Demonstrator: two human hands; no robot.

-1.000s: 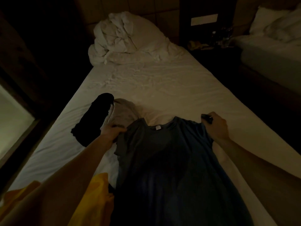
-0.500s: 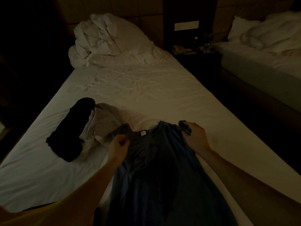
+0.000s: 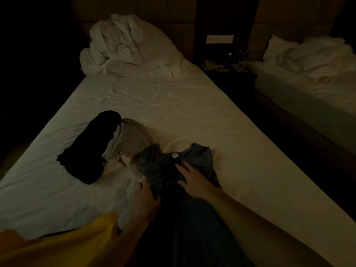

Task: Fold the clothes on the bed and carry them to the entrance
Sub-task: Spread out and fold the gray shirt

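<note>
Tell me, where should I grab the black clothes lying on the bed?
Probably take the long black garment at its wide, ragged near end, coming from the left edge of the white-sheeted bed. That side lies bare on the sheet, while its right edge touches the crumpled grey garment.

I'm in a yellow short sleeve [image 3: 63,245] on my left arm, loose and a bit baggy; both forearms bare, nothing on my left grip [image 3: 147,199] or right grip [image 3: 194,182]
</note>
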